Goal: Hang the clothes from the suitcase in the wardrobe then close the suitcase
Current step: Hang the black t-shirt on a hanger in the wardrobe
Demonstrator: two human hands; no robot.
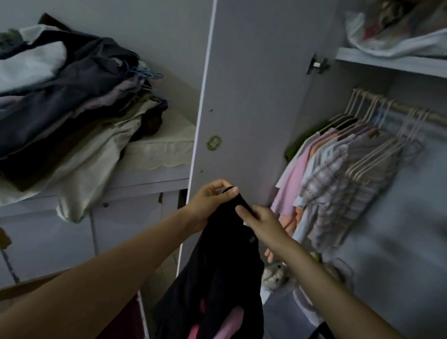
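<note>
Both hands, left hand (211, 196) and right hand (259, 219), pinch a black garment (220, 268); lift toward the rail (422, 114) at two o'clock, keeping its top taut.

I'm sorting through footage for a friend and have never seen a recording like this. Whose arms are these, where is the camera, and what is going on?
There is no machine here: the arms belong to a person wearing a wide-angle camera on the head, so the single picture looks forward and down along both arms. The left hand and the right hand both pinch the top of a black garment, which hangs down between them; something pink shows at its lower end. To the right is an open wardrobe, with a rail carrying shirts on pale hangers and a shelf above holding bagged items. The tall grey panel in the middle is the wardrobe door. To the left, a pile of clothes lies on a low cabinet. No suitcase is clearly visible.
</note>
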